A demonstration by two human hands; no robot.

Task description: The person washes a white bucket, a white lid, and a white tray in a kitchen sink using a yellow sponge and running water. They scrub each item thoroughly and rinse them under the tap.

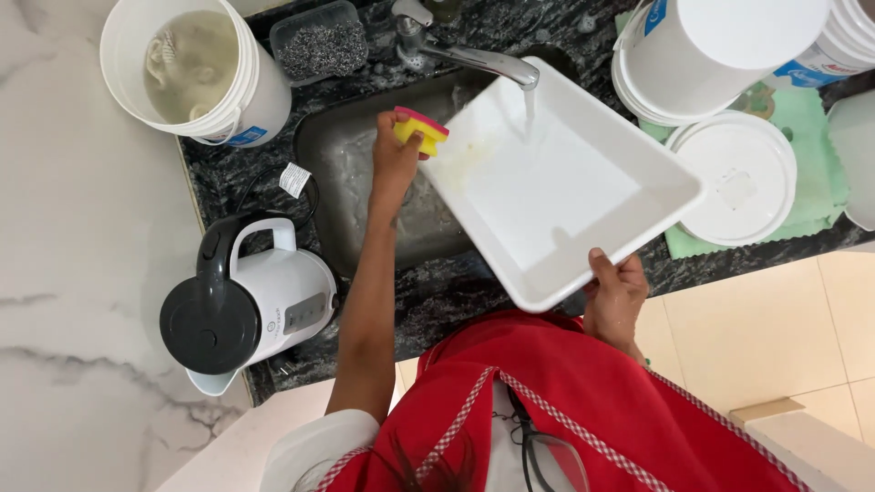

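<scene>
The tray (pixel 556 182), a white rectangular one, is tilted over the sink (pixel 365 164) at the tabletop's back edge, under the running tap (pixel 474 59); its floor looks mostly clean, with a yellowish smear left by the sponge (pixel 419 130). The right hand (pixel 618 290) grips the near rim, and the left hand (pixel 396 155) is closed on the sponge. The tray's underside and much of the sink are hidden.

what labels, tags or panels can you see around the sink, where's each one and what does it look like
Bucket sticker: blue and white, low on the white bucket at upper left.
Cord tag: small white printed tag on the black cord above the kettle.
Kettle panel: grey rectangle on the white kettle's side, lower left.
Tub labels: blue and white, on stacked white tubs at upper right.
</scene>
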